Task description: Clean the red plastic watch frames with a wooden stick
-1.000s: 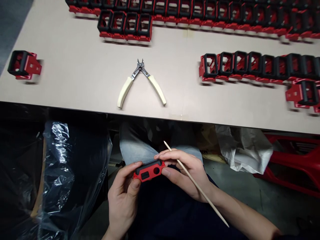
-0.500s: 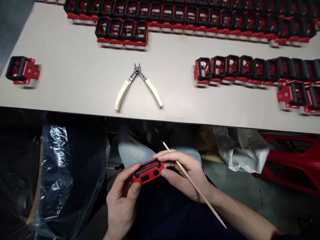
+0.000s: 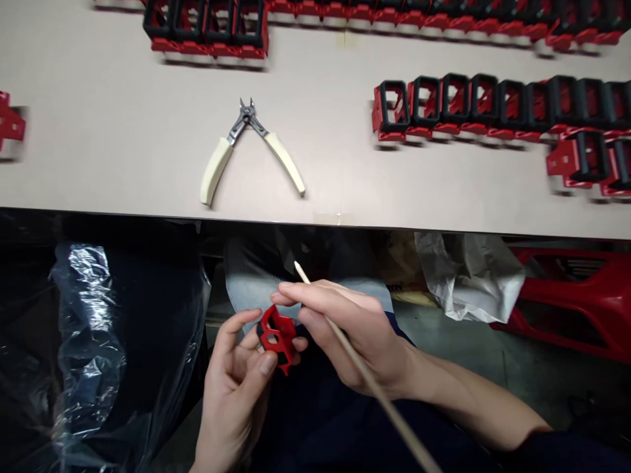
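The **left fingertips** (image 3: pixel 246 316) are curled and slightly spread, with the thumb pressed against the lower side of a red-and-black plastic link (image 3: pixel 276 335); together they pinch the link. The right thumb and fingers pinch a pointed wooden stick (image 3: pixel 397 420), with the index and middle fingers extended side by side, their tips just above the link; contact cannot be told.

The left hand (image 3: pixel 231 387) is palm-up and the right hand (image 3: pixel 355 335) lies across it, palm-down, with the forearm running to the lower right. Both hands, and the one link, are over the lap, below the near edge of the table (image 3: pixel 123 151), with open room between hands and edge.

Beyond that edge lie one pair of cream-handled side cutters (image 3: pixel 245 119), handles spread, and four joined links (image 3: pixel 207 33). To the cutters' right are about nine joined links (image 3: pixel 483 105) and two more (image 3: pixel 579 157). One link (image 3: pixel 10 125) is cut off at the left border; a further row runs out of view.
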{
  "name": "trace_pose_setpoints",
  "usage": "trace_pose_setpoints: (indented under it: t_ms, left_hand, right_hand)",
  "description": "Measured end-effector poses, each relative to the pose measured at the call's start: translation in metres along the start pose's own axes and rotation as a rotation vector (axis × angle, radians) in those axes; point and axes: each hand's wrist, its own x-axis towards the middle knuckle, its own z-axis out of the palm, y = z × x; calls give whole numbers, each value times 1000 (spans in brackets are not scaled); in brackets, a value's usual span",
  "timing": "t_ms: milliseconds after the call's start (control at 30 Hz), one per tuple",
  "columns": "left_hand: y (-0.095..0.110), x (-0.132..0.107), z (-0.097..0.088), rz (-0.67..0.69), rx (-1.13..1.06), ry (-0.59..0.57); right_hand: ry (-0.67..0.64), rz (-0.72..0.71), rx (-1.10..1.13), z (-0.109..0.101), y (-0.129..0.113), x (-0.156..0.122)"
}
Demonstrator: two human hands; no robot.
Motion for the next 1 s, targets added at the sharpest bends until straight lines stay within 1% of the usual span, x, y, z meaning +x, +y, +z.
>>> trace_pose_setpoints:
  t_ms: [67, 167, 267, 367, 433, 533, 667, 733, 1000]
  left_hand:
    - [6, -6, 6, -7, -50, 59]
    - [12, -8, 7, 11, -77, 114]
    - [14, -2, -2, 66, -72, 147]
    - [14, 4, -11, 150, -33, 158]
    - [14, 5, -12, 187, -12, 184]
    - [15, 3, -11, 216, 17, 241]
    - [15, 0, -13, 215, 73, 231]
    - [15, 0, -14, 217, 84, 232]
    - [13, -4, -18, 268, 149, 260]
  right_hand:
    - [15, 39, 91, -1, -5, -6]
    - [12, 20, 175, -1, -11, -15]
    - [15, -69, 125, 1, -17, -18]
    - [25, -96, -11, 7, -23, -18]
    - [37, -98, -76, 11, -25, -18]
    - [49, -120, -59, 18, -25, -17]
    - [50, -143, -4, 24, -21, -17]
    - [53, -124, -10, 27, -20, -18]
    - [66, -133, -58, 32, -19, -19]
